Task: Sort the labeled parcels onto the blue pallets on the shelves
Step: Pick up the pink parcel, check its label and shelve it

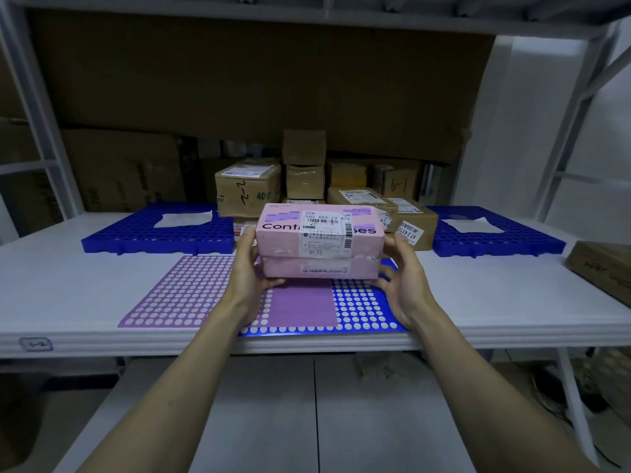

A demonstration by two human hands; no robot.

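Head view, looking forward and down into a white metal shelf unit. 2 bare forearms reach in from the bottom of the frame. The left hand [246, 268] grasps the left end of a pink parcel [319, 238], fingers curled under it and thumb up its side. The right hand [401, 271] grasps the right end, fingers spread and curled around the lower corner. The pink parcel looks like 2 flat pink boxes stacked together, with a white shipping label and barcode across the front; printed numbers read "502 602-12 815". It is held just above the front middle blue pallet [362, 302], a flat perforated mat lying on the white shelf [68, 285], part of which shows as purple. Farther back sit 2 raised blue pallets, the left pallet [136, 235] and the right pallet [512, 242], each with a white paper sheet on top. Between them, behind the parcel, stand cardboard boxes [249, 189], some hand-marked "2-2" and "6-1". Another brown box [604, 268] lies at the right edge of the shelf.
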